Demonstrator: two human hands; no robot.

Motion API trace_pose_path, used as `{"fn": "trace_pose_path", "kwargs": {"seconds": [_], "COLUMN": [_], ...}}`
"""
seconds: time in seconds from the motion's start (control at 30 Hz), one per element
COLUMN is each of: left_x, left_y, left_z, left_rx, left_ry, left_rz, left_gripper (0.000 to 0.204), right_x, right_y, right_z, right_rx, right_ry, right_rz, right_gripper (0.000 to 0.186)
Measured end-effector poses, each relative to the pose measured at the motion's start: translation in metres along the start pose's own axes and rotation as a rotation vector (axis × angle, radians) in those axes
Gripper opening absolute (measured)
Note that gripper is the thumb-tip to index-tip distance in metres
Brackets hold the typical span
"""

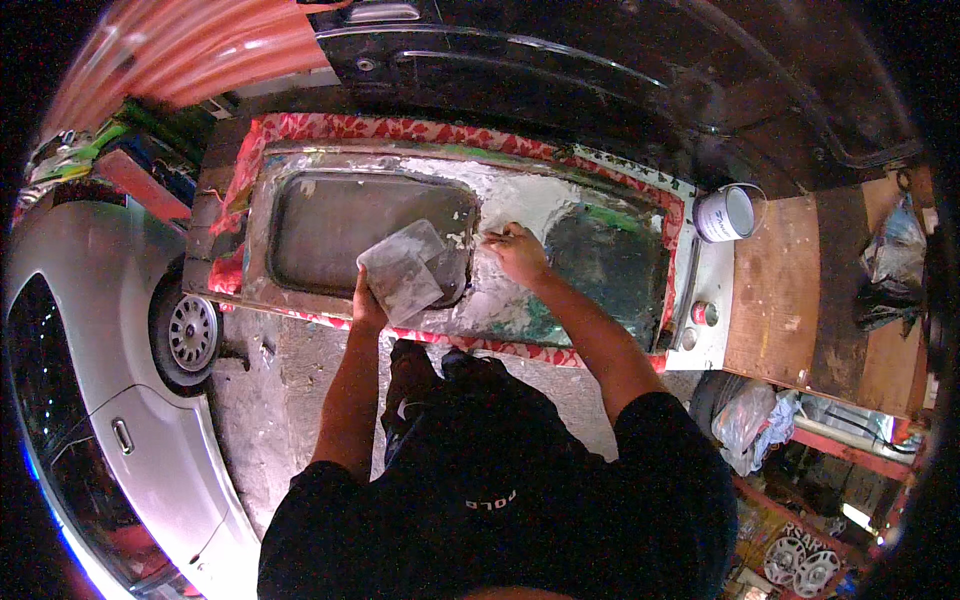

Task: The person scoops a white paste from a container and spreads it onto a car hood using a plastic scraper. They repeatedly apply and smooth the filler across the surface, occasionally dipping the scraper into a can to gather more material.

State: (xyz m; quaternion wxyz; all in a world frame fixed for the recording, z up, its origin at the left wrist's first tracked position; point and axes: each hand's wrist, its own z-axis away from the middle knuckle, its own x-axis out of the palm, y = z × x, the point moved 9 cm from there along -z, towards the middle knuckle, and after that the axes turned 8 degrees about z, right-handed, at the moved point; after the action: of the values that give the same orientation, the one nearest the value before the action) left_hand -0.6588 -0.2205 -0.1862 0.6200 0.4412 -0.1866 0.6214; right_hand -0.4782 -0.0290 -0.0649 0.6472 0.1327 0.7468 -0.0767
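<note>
Before me lies a long panel (515, 190) with a dark rounded rectangular area at its left and white, putty-like smears across its middle and edges. My left hand (368, 303) is closed on the lower left edge of a flat, pale, translucent plate (402, 268) with whitish smudges. That plate is held tilted over the panel's dark left area. My right hand (518, 256) is over the white-smeared middle strip, its fingers bent and pinched together. Whatever lies between those fingers is too small to make out.
Red-and-white patterned cloth (340, 126) borders the panel. At right stand a white pail (725, 213), a small tin (706, 314) and a brown board (770, 290). A silver car (110, 300) is close on the left; a dark vehicle body (570, 85) fills the far side.
</note>
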Motion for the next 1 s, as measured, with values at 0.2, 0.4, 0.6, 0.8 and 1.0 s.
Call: {"fn": "trace_pose_path", "kwargs": {"seconds": [0.2,0.4,0.6,0.8,1.0], "left_x": [0.001,0.008,0.009,0.01,0.009], "left_y": [0.0,-0.002,0.0,-0.001,-0.002], "left_z": [0.005,0.007,0.002,0.004,0.002], "left_rx": [0.016,-0.011,-0.023,-0.015,0.012], "left_ry": [0.071,0.079,-0.053,0.002,-0.044], "left_rz": [-0.024,-0.022,0.039,0.033,0.017], "left_gripper": [0.075,0.074,0.07,0.069,0.071], "right_x": [0.011,-0.029,0.029,0.017,-0.008], "right_y": [0.018,0.041,0.04,-0.01,0.01], "right_z": [0.049,0.033,0.016,0.032,0.053], "right_rx": [0.037,0.274,0.44,0.261,0.451], "right_ry": [-0.083,0.07,0.066,-0.093,-0.048], "right_rz": [-0.329,-0.223,-0.108,-0.03,-0.263], "right_gripper": [0.032,0.035,0.03,0.033,0.036]}}
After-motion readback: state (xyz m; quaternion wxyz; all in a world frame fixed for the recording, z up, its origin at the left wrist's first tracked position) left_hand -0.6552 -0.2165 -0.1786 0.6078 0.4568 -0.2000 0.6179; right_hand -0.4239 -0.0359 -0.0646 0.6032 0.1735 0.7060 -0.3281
